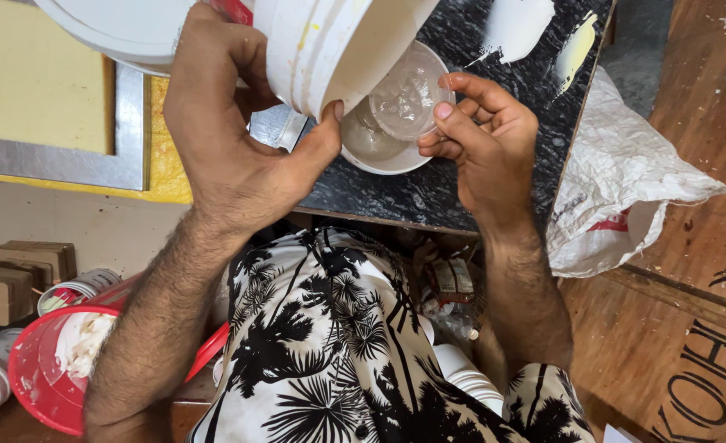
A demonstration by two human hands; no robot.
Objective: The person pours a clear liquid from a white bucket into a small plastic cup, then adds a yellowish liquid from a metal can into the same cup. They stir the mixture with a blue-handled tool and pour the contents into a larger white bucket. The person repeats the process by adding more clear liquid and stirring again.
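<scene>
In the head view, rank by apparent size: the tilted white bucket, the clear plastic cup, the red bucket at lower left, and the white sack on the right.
1. White bucket, though it is cut off at the top and near the camera.
2. White sack.
3. Red bucket, partly hidden by the forearm, so unsure against the sack.
4. Clear plastic cup, smallest.

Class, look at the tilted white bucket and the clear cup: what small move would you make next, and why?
Probably tip the white bucket a little further. The left hand holds it tilted, its rim right over the clear plastic cup that the right hand steadies above a white bowl. No stream shows at the rim, and whether the cup holds anything is hard to tell.
</scene>
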